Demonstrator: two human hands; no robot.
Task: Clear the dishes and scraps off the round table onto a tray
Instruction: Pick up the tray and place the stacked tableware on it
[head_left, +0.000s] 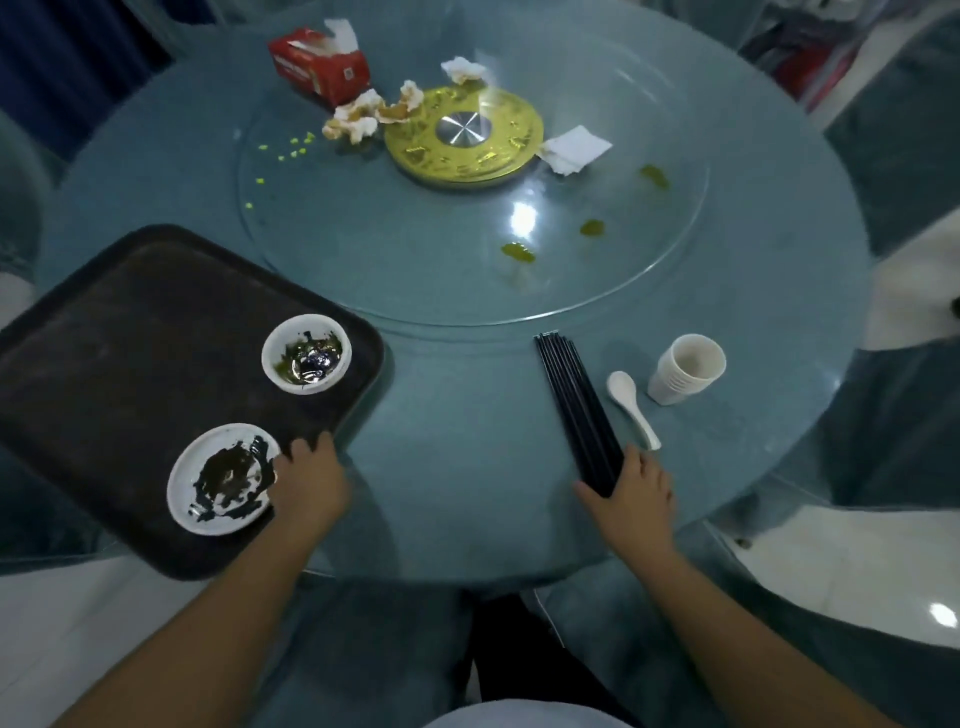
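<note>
Looks like the left hand (306, 478) grips the tray (104, 364) rim to steady it overhanging the table (467, 441), plate (221, 480) and bowl (306, 353) aboard, while the right hand (631, 488) clamps the chopsticks' (576, 400) near ends, probably going next.

The table (457, 441) is showing teal, the tray (104, 364) dark brown. The white plate (182, 499) is carrying black smears, the white bowl (270, 358) green-black ones. The chopsticks (576, 405) are showing black, the spoon (636, 413) and cups (685, 369) white, the box (322, 67) red, the hub (415, 150) gold around silver.
</note>
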